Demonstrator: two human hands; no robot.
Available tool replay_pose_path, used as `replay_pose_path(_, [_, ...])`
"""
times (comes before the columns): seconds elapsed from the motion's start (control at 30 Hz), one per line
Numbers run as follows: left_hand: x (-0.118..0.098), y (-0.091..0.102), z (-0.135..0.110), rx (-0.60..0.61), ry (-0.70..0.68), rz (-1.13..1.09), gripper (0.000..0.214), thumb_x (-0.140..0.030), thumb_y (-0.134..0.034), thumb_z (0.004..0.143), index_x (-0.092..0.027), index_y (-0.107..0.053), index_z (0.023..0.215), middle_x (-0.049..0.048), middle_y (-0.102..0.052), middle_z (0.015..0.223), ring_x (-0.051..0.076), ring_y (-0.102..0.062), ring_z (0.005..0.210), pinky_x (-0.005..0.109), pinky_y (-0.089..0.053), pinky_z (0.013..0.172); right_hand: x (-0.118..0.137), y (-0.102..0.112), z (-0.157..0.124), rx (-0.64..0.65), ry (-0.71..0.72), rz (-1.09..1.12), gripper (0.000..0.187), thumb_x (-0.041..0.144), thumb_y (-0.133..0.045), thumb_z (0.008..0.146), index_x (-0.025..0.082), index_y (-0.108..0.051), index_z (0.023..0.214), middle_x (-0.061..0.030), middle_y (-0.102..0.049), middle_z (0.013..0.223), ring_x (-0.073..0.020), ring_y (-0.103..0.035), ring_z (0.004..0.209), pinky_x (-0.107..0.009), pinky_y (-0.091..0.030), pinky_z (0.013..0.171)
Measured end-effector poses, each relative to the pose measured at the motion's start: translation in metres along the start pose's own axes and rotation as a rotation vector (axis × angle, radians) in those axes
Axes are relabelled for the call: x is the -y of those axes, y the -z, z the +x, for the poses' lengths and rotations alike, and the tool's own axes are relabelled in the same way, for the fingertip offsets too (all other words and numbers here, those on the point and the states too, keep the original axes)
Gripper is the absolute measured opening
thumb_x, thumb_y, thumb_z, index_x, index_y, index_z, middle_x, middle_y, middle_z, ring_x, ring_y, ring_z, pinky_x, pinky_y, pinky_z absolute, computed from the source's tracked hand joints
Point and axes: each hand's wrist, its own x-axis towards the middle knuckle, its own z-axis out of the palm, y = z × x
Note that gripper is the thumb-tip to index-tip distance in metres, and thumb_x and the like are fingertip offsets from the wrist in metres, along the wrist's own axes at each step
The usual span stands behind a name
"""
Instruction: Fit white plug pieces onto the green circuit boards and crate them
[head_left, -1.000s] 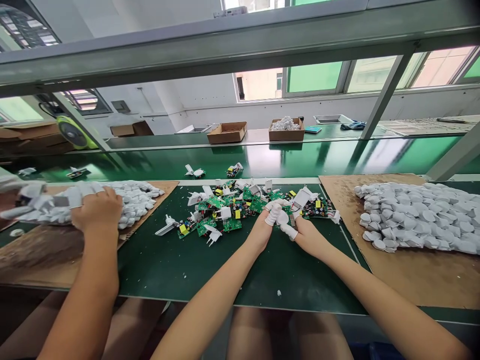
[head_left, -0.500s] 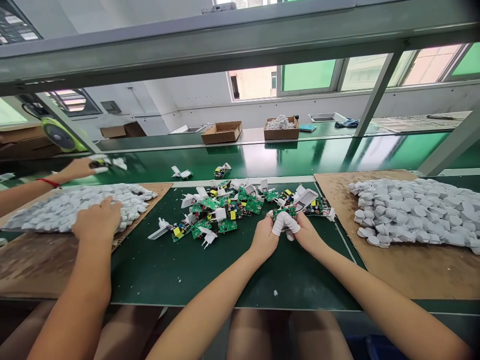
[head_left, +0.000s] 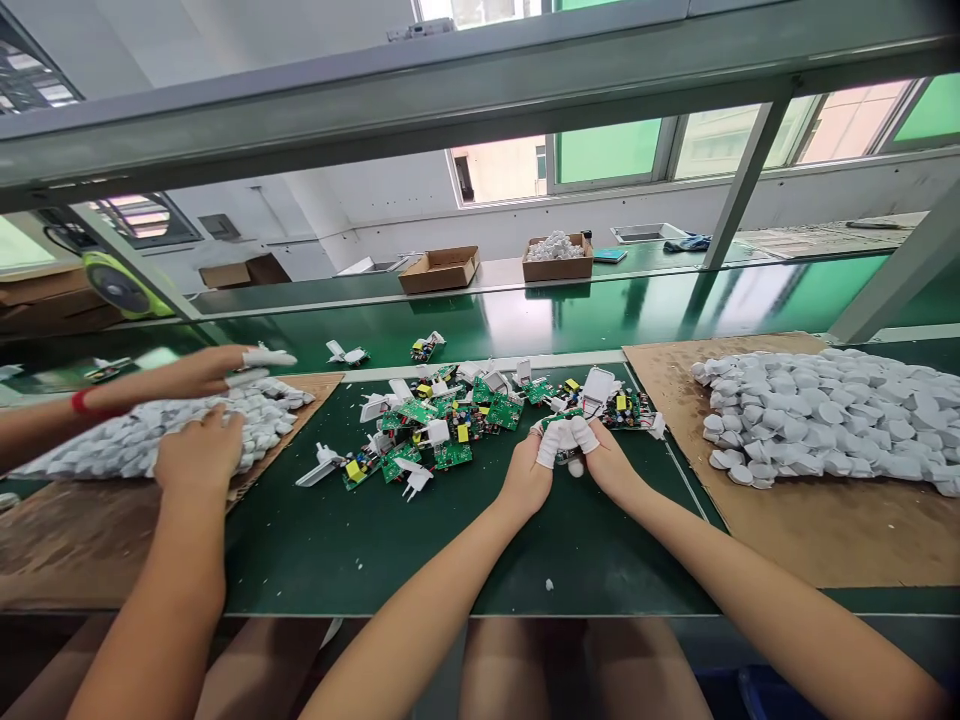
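My left hand and my right hand meet at the near right edge of a heap of circuit boards. Both are closed on one green circuit board, with white covers on their thumbs and fingertips. The thumbs press side by side and hide most of the board. Just behind it stands a white plastic housing; whether it is joined to the held board I cannot tell. More boards with yellow parts and white plug housings lie to the left.
White rounded pieces are heaped on cardboard at the right. On the left a co-worker's hands are at a similar white heap. Beyond a low rail, a green belt carries loose assemblies. Cardboard boxes stand behind.
The white housing behind my hands has swung more upright and left. My thumbs have shifted slightly on the board. The co-worker's far hand has left an assembly on the belt and come towards the heap.
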Motion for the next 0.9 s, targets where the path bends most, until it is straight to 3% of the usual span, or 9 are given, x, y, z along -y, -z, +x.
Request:
replay_pose_path(0.17, [0.000,0.003,0.004,0.103,0.030,-0.056,0.057,-0.060,-0.043,0.068,-0.013,-0.053,0.098,0.0095,-0.057,0.100,0.020,-0.049,0.094,0.029,-0.036,0.086,0.000,0.004,0.002,0.102,-0.105,0.070,0.056,0.072,-0.041,0.059,0.019,-0.036,0.073,0.0042,-0.044,0.050,-0.0086,-0.039,0.038,-0.021,-0.029,0.038])
replay_pose_path(0.3, [0.000,0.004,0.005,0.188,0.040,-0.070,0.052,-0.050,-0.054,0.066,-0.013,-0.050,0.102,0.0088,-0.057,0.098,0.019,-0.051,0.089,0.029,-0.038,0.081,0.000,0.005,0.004,0.061,-0.102,0.044,0.053,0.071,-0.043,0.059,0.019,-0.036,0.069,0.0048,-0.042,0.045,-0.0076,-0.033,0.036,-0.021,-0.026,0.035])
replay_pose_path(0.43, [0.002,0.002,0.006,0.196,0.104,-0.221,0.057,-0.053,-0.061,0.059,-0.014,-0.052,0.099,0.0074,-0.057,0.094,0.018,-0.050,0.085,0.029,-0.039,0.079,0.001,0.005,0.005,0.041,-0.132,0.044,0.052,0.070,-0.041,0.061,0.019,-0.035,0.068,0.0045,-0.043,0.046,-0.0073,-0.034,0.035,-0.020,-0.026,0.035])
replay_pose_path(0.57, [0.006,0.001,0.009,0.262,0.240,-0.521,0.072,-0.072,-0.042,0.059,-0.011,-0.054,0.095,0.0078,-0.057,0.081,0.014,-0.050,0.068,0.029,-0.042,0.070,-0.003,0.008,0.006,0.071,-0.157,0.016,0.050,0.066,-0.046,0.061,0.018,-0.035,0.071,0.0053,-0.045,0.047,-0.0074,-0.037,0.036,-0.020,-0.027,0.036])
replay_pose_path(0.63, [0.007,0.001,0.010,0.243,0.304,-0.570,0.072,-0.072,-0.036,0.061,-0.011,-0.055,0.093,0.0075,-0.056,0.080,0.012,-0.049,0.064,0.027,-0.042,0.067,-0.006,0.009,0.008,0.098,-0.173,-0.048,0.047,0.061,-0.053,0.060,0.019,-0.035,0.071,0.0062,-0.045,0.046,-0.0076,-0.036,0.034,-0.020,-0.026,0.036])
replay_pose_path(0.77, [0.006,0.001,0.010,0.123,0.333,-0.464,0.061,-0.063,-0.056,0.054,-0.015,-0.056,0.090,0.0046,-0.057,0.082,0.011,-0.050,0.067,0.023,-0.042,0.065,-0.007,0.008,0.007,0.125,-0.160,-0.044,0.045,0.058,-0.054,0.061,0.019,-0.033,0.069,0.0057,-0.046,0.048,-0.0075,-0.036,0.035,-0.021,-0.025,0.037])
replay_pose_path(0.9, [0.005,0.003,0.012,0.137,0.356,-0.471,0.062,-0.065,-0.048,0.061,-0.013,-0.056,0.093,0.0055,-0.059,0.080,0.011,-0.052,0.065,0.023,-0.042,0.061,-0.005,0.009,0.002,0.148,-0.161,0.028,0.044,0.061,-0.046,0.065,0.019,-0.033,0.069,0.0030,-0.048,0.056,-0.0089,-0.039,0.039,-0.022,-0.028,0.040])
